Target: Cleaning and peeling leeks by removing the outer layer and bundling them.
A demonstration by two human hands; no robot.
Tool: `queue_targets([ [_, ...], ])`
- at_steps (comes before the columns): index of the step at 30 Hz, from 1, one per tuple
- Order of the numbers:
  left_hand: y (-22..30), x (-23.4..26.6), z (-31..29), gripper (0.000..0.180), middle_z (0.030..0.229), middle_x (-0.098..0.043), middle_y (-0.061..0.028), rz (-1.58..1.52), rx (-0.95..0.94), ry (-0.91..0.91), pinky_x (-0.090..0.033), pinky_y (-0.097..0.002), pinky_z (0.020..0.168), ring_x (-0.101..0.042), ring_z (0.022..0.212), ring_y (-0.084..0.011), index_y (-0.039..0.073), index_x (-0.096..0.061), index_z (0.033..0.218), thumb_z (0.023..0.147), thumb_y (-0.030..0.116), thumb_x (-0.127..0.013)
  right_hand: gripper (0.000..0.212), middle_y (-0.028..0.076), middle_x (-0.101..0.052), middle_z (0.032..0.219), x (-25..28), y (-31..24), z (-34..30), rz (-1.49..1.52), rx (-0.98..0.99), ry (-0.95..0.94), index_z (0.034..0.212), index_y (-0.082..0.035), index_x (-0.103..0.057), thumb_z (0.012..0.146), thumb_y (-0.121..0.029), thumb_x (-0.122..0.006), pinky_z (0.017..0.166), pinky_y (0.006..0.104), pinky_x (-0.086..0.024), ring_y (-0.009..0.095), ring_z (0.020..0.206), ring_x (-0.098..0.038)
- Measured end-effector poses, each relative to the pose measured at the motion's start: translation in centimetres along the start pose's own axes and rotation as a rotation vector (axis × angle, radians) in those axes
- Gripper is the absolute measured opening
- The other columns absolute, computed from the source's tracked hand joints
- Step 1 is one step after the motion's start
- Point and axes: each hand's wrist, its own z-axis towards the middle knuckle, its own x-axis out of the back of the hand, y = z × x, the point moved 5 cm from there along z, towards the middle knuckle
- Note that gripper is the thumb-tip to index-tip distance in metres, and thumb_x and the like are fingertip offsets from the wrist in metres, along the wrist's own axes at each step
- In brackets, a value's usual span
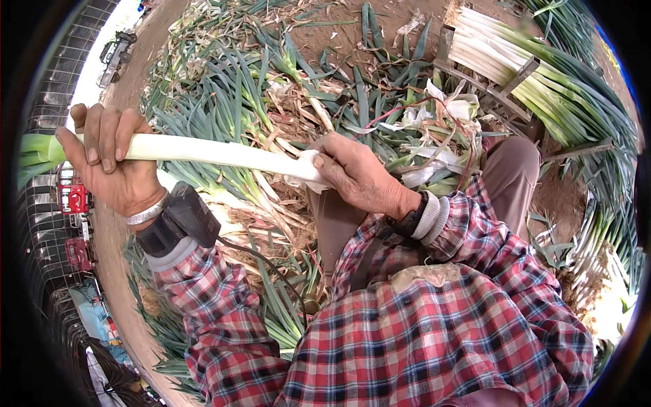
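Observation:
A long green onion [217, 150] stretches level across the space in front of me, its white shank smooth and slightly bowed. My left hand [112, 159] grips it near where the white turns to green leaves, with the fingers wrapped over the top. At the other end my right hand [363, 176] is closed round the root end. A loose whitish strip of skin [308, 169] shows at the right fingertips; how far it is detached I cannot tell. Below and beyond the hands lies a spread of unsorted green onions [251, 102] with dry, soily outer leaves.
A metal rack [522, 74] at the far right holds a bundle of clean white-stalked green onions [495, 51]. Peeled leaf scraps [434, 159] lie by my right knee [512, 176]. More onions [597, 258] rest at the right. Vehicles [73, 198] stand beyond the dirt strip at left.

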Motion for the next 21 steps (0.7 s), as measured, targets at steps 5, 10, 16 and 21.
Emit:
queue_targets([
  [5, -0.4, -0.2, 0.1, 0.028, 0.056, -0.037, 0.0045, 0.032, -0.040, 0.072, -0.037, -0.0258, 0.049, -0.037, 0.043, -0.0062, 0.003, -0.050, 0.102, 0.103, 0.031, -0.052, 0.019, 0.011, -0.056, 0.086, 0.1, -3.3, 0.8, -0.177, 0.231, 0.083, 0.095, -0.008, -0.057, 0.090, -0.024, -0.065, 0.065, 0.0436, -0.048, 0.032, 0.076, -0.060],
  [10, -0.9, -0.9, -0.6, 0.028, 0.056, -0.037, 0.0043, 0.066, -0.035, 0.022, -0.037, -0.0261, 0.049, -0.035, 0.043, -0.0065, 0.003, -0.050, 0.102, 0.103, 0.031, -0.052, 0.018, 0.009, -0.052, 0.080, -0.1, -3.2, 0.4, -0.274, 0.394, 0.054, 0.094, -0.007, -0.057, 0.086, -0.020, -0.066, 0.061, 0.0431, -0.047, 0.031, 0.073, -0.059],
  [16, -1.5, -1.9, -1.0, 0.028, 0.057, -0.038, 0.0030, 0.039, -0.045, -0.017, -0.037, -0.0266, 0.048, -0.037, 0.043, -0.0073, 0.003, -0.050, 0.103, 0.103, 0.031, -0.051, 0.018, 0.011, -0.051, 0.081, -0.1, -3.0, 0.5, -0.306, 0.328, 0.039, 0.092, -0.007, -0.054, 0.083, -0.017, -0.066, 0.062, 0.0458, -0.046, 0.034, 0.072, -0.058],
  [21, -1.9, -2.6, -0.6, 0.026, 0.056, -0.039, 0.0030, -0.058, 0.031, -0.152, -0.038, -0.0252, 0.047, -0.038, 0.041, -0.0073, 0.002, -0.052, 0.101, 0.098, 0.026, -0.061, 0.029, 0.018, -0.060, 0.080, -0.1, 1.4, 0.4, 0.160, -0.278, 0.006, 0.096, 0.002, -0.051, 0.100, -0.026, -0.051, 0.065, 0.0384, -0.047, 0.032, 0.072, -0.059],
])
